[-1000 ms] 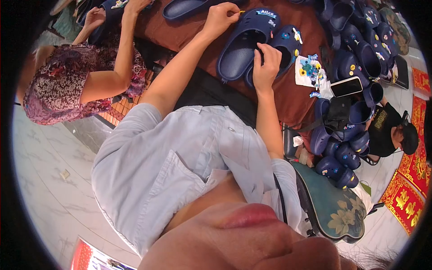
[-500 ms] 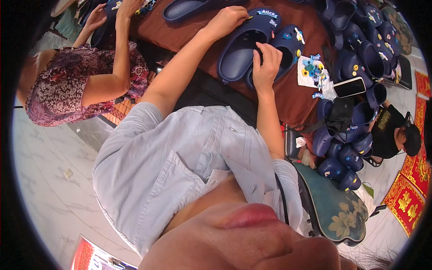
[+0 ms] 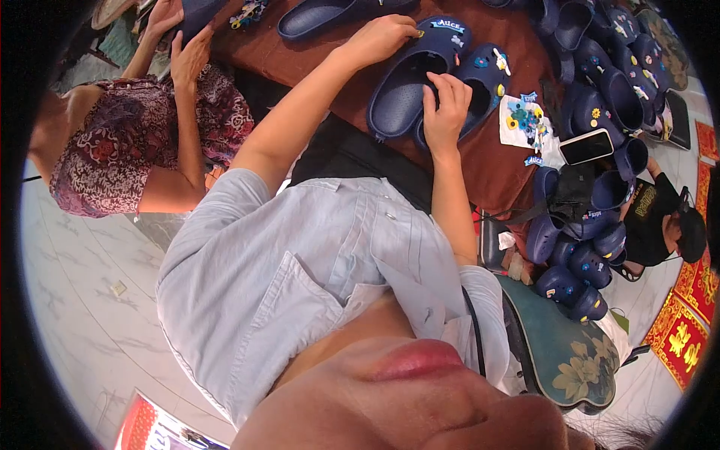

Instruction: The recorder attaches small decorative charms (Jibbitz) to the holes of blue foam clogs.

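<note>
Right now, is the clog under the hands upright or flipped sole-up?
Upright. The navy clog shows its open foot cavity facing up on the brown table; the left hand touches its toe and the right hand grips its rim.

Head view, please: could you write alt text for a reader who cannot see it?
A person's left hand and right hand work on a navy blue foam clog on a brown cloth-covered table, beside a white sheet of small colourful charms.

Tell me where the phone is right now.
In the head view, the phone lies right of the right hand, beside the white charm sheet, against the heaped navy clogs.
</note>
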The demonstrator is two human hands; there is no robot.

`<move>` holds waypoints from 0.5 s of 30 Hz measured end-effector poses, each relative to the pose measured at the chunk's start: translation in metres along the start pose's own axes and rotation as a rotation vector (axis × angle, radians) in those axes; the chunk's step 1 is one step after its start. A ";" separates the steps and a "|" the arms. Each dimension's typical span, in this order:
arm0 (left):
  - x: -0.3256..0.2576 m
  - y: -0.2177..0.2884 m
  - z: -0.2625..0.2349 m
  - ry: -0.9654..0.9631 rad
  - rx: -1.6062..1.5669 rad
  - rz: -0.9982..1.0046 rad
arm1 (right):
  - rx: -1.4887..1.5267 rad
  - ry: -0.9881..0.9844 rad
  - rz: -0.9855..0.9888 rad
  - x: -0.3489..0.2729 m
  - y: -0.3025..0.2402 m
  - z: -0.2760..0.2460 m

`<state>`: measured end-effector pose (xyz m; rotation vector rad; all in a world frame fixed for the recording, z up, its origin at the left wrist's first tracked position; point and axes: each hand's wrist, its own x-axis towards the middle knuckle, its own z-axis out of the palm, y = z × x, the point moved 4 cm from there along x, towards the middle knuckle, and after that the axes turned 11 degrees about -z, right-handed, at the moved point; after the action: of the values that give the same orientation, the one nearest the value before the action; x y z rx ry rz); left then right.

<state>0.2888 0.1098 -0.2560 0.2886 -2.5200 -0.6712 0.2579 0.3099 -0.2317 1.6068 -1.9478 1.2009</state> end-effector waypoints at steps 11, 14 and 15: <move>-0.076 -0.010 -0.036 0.178 0.182 -0.467 | 0.010 0.005 -0.027 0.000 0.002 -0.001; -0.082 -0.012 -0.024 0.143 0.180 -0.408 | -0.003 0.022 -0.018 -0.001 0.003 -0.002; -0.082 -0.012 -0.020 0.145 0.187 -0.384 | -0.002 0.027 -0.014 -0.002 0.003 -0.002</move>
<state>0.3701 0.1177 -0.2821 0.8716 -2.4095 -0.5312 0.2546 0.3131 -0.2330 1.5927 -1.9174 1.2084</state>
